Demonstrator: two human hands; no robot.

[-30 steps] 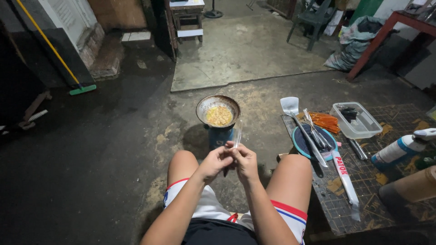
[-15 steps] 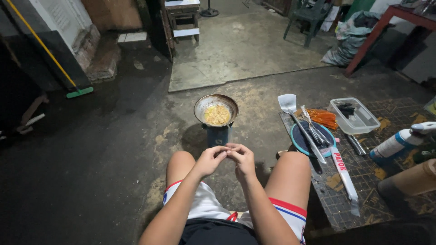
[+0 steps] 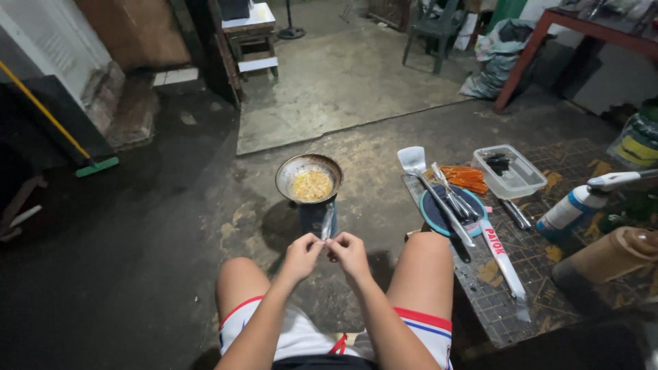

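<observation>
I sit on a dark concrete floor with my knees apart. My left hand [image 3: 301,255] and my right hand [image 3: 349,253] meet in front of me, both pinching a small clear plastic sachet [image 3: 327,225] that sticks up between the fingertips. Just beyond the hands a small metal pan [image 3: 291,177] with yellow crumbly food [image 3: 312,185] rests on a dark burner stand [image 3: 317,216].
To the right a metal grid [image 3: 524,274] carries a round blue plate [image 3: 433,212] with a spatula [image 3: 413,161] and tongs, a clear plastic tub [image 3: 510,171], orange strips [image 3: 466,178], a long knife [image 3: 504,257] and a white gas torch can [image 3: 572,205]. A broom [image 3: 96,166] lies left.
My hands stay together over my lap, working the sachet; it dropped low for a moment and now stands up between the fingertips again. The view shifted slightly.
</observation>
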